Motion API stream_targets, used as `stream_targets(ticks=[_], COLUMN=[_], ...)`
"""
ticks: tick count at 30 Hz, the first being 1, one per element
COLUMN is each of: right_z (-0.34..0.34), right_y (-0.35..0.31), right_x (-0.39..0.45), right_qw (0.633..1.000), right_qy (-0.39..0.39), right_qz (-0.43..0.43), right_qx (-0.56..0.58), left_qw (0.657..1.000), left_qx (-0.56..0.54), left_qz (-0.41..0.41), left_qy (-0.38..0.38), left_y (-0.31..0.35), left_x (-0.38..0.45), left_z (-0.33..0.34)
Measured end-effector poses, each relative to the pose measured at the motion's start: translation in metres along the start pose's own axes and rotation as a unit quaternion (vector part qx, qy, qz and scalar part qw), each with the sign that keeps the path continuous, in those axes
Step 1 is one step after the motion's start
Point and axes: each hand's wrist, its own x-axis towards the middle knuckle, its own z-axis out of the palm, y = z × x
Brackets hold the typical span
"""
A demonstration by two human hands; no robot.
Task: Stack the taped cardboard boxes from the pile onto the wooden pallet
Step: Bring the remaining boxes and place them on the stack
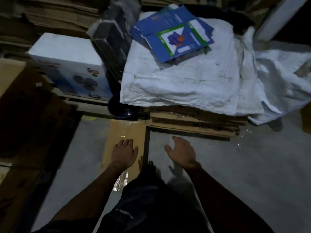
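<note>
A taped brown cardboard box (125, 132) stands on the grey floor right in front of me, clear tape shining along its top. My left hand (123, 153) lies flat on the box's top with straight fingers. To the right of the box, my right hand (182, 153) hovers over the bare floor with its fingers spread and holds nothing. No wooden pallet can be made out in this dim view.
A stack of flattened cardboard (193, 122) under white sacks (185, 78) lies ahead, with blue printed cartons (175, 32) on top. A white fan box (70, 64) and a dark bucket (121, 108) stand at the left. Brown boxes (25, 115) line the left edge.
</note>
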Motion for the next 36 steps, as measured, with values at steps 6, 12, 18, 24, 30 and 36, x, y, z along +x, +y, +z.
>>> stream_targets(ticks=[6, 12, 18, 24, 30, 36], right_z=[-0.041, -0.057, -0.065, -0.067, -0.036, 0.005], right_y=[-0.038, -0.066, -0.086, -0.109, -0.129, -0.147], right_x=[0.084, 0.157, 0.208, 0.223, 0.212, 0.207], right_qw=[0.991, 0.952, 0.869, 0.773, 0.697, 0.648], right_qy=[-0.035, -0.108, -0.200, -0.246, -0.250, -0.267], right_qz=[-0.110, -0.238, -0.378, -0.494, -0.561, -0.592], right_qx=[-0.070, -0.162, -0.249, -0.314, -0.369, -0.398], left_qw=[0.992, 0.961, 0.890, 0.809, 0.747, 0.696], left_qx=[-0.049, -0.099, -0.169, -0.223, -0.267, -0.319], left_qz=[-0.114, -0.256, -0.419, -0.538, -0.601, -0.638], left_qy=[0.030, 0.039, 0.067, 0.078, 0.091, 0.076], left_y=[0.004, 0.023, 0.074, 0.126, 0.150, 0.150], left_x=[0.030, 0.034, 0.038, 0.021, 0.004, 0.014], left_z=[-0.025, -0.021, -0.014, -0.001, 0.030, 0.048])
